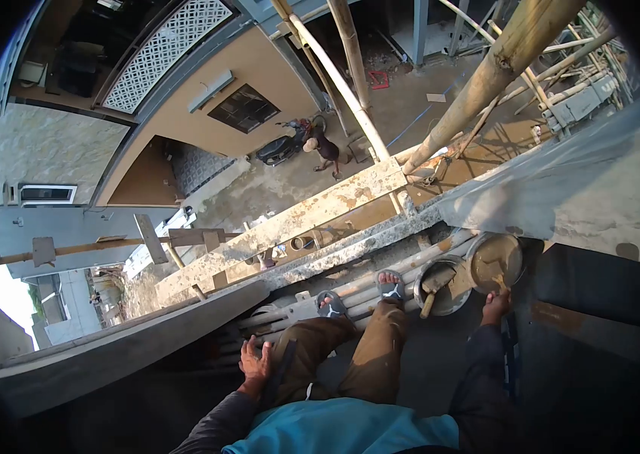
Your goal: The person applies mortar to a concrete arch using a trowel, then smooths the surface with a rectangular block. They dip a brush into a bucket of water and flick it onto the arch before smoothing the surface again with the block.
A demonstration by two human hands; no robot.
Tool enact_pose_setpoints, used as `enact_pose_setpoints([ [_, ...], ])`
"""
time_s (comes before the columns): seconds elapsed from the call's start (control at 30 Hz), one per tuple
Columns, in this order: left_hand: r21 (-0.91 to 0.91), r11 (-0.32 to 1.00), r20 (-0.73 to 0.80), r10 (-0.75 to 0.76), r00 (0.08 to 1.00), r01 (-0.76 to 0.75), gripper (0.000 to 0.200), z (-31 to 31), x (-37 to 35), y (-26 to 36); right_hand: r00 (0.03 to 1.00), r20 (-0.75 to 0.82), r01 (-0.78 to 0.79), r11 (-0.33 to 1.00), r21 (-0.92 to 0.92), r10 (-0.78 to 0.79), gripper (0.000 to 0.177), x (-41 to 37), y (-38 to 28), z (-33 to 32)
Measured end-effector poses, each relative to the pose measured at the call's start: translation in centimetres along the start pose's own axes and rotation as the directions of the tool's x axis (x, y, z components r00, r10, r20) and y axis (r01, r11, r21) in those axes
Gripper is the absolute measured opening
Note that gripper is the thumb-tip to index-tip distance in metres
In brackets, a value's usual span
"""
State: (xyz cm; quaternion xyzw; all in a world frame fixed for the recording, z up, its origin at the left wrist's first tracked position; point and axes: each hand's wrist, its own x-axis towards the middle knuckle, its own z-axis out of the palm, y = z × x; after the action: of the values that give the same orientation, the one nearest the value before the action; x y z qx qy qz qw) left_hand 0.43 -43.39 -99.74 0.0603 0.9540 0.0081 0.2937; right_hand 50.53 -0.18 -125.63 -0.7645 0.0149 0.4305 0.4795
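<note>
My left hand is held beside my left knee, fingers apart, with nothing in it. On the right, my right hand is closed at the near rim of a round bucket of wet grey-brown mortar. A short tool handle seems to run from my fingers into that mortar; its working end is hidden. Just left of it stands a second bucket, partly filled with mortar. A trowel with a wooden handle rests in this one, the handle leaning over the near rim.
My sandalled feet stand on bamboo poles high above the ground. Beyond lie a concrete ledge, a mortar-spattered plank and a thick slanting bamboo pole. Far below, a person stands by a motorcycle.
</note>
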Motion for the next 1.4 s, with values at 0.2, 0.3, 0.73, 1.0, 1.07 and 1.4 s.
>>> enact_pose_setpoints([
  [0.2,-0.399,0.911,-0.469,-0.301,0.83,0.104,0.086,-11.0,1.2,2.3,0.912,0.41,0.025,0.993,-0.113,0.024,0.03,-9.1,-3.7,-3.4],
  [0.3,-0.626,0.77,-0.624,-0.591,0.511,0.125,0.099,-21.0,3.2,-0.2,0.865,0.498,0.106,0.945,-0.31,0.066,0.031,-17.3,-6.5,-0.4],
  [0.73,-0.225,0.784,-0.665,-0.557,-0.498,-0.578,0.122,-63.8,-12.6,-20.9,0.154,0.961,0.292,0.919,-0.265,0.228,0.033,-52.1,-11.8,20.5],
  [1.0,-0.218,0.696,-0.823,-0.508,-0.255,-0.684,0.105,-70.0,-12.9,-24.6,-0.605,0.795,0.183,0.964,0.19,-0.042,0.034,-93.2,-27.7,23.4],
  [1.07,-0.207,0.719,-0.807,-0.509,-0.3,-0.663,0.103,-69.9,-11.9,-24.6,-0.736,0.669,0.149,0.94,0.308,-0.103,0.031,-103.1,-32.1,21.8],
  [1.4,-0.102,0.805,-0.704,-0.474,-0.529,-0.584,0.089,-69.7,-8.1,-25.5,-0.798,0.254,-0.358,0.77,0.529,-0.546,0.035,-140.1,-50.0,10.4],
])
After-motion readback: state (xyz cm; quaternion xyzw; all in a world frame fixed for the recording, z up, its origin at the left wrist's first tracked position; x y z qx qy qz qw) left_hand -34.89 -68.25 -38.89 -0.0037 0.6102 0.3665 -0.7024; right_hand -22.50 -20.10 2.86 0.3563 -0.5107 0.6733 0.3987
